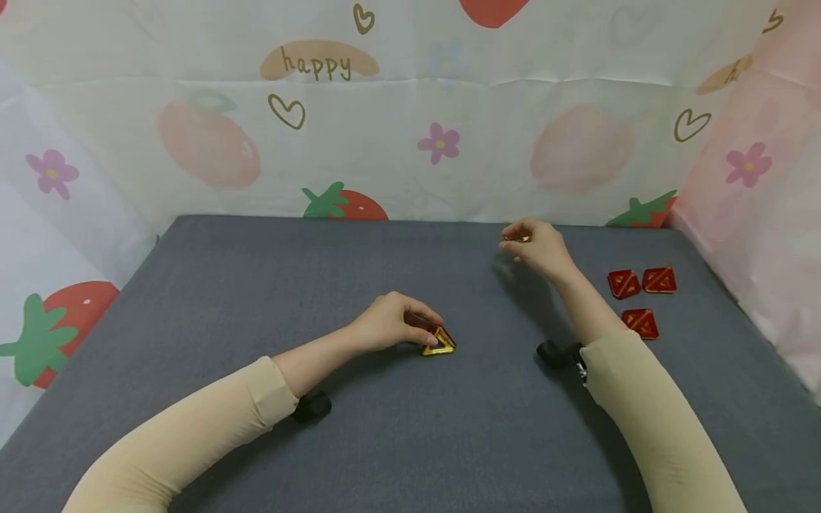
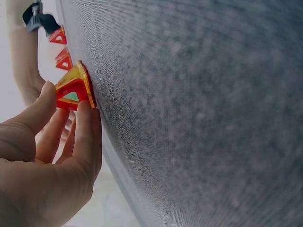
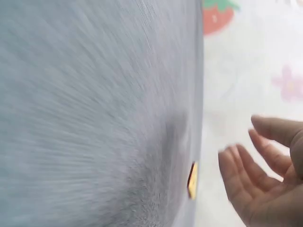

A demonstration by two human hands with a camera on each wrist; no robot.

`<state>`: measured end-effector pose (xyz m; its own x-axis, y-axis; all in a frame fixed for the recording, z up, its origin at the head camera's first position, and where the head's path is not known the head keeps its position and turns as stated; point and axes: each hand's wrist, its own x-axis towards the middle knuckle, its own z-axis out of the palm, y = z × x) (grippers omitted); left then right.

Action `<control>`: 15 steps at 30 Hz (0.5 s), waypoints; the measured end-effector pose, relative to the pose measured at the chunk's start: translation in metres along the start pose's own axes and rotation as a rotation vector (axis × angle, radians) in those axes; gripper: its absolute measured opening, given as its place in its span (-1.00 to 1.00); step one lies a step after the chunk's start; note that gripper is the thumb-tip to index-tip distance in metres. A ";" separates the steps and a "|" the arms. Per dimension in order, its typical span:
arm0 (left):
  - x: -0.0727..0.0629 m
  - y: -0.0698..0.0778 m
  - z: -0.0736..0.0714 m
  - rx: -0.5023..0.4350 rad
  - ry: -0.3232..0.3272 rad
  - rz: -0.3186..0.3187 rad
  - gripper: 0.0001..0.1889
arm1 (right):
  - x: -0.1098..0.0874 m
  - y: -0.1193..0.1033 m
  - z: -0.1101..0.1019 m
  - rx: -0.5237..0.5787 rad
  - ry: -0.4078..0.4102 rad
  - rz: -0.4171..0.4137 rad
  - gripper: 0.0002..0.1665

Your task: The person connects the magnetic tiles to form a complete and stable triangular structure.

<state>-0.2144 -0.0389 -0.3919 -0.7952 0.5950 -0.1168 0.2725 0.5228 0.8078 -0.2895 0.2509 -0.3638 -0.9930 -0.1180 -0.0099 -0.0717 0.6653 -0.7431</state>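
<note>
My left hand [image 1: 391, 324] pinches an upright shape of joined yellow and red triangular tiles [image 1: 439, 343] between thumb and fingertips, its base at the cloth. In the left wrist view the tile shape [image 2: 75, 90] looks glossy and see-through, with a triangular opening. Near the far edge, my right hand [image 1: 544, 249] hovers over the cloth with thumb and fingers apart. A small flat yellow tile [image 3: 192, 180] lies on the cloth below it, apart from the fingers in the right wrist view; the head view shows it through the gap between thumb and fingers.
Red translucent tiles [image 1: 641, 324] lie at the right of the grey cloth-covered table [image 1: 256, 271], beside the right forearm. A white printed curtain [image 1: 398, 114] stands behind the far edge. Black wrist cameras [image 1: 312, 407] hang under both forearms.
</note>
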 end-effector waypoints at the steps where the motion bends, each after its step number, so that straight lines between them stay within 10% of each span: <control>1: 0.000 0.000 0.000 -0.001 0.000 0.001 -0.62 | 0.003 0.003 -0.003 0.007 0.026 0.023 -0.51; 15: -0.001 0.000 -0.001 -0.009 -0.003 -0.001 -0.62 | 0.033 0.039 -0.013 -0.003 0.058 0.209 -0.28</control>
<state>-0.2145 -0.0398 -0.3915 -0.7935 0.5968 -0.1193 0.2673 0.5178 0.8127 -0.3268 0.2826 -0.3849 -0.9900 0.0653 -0.1250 0.1362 0.6728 -0.7272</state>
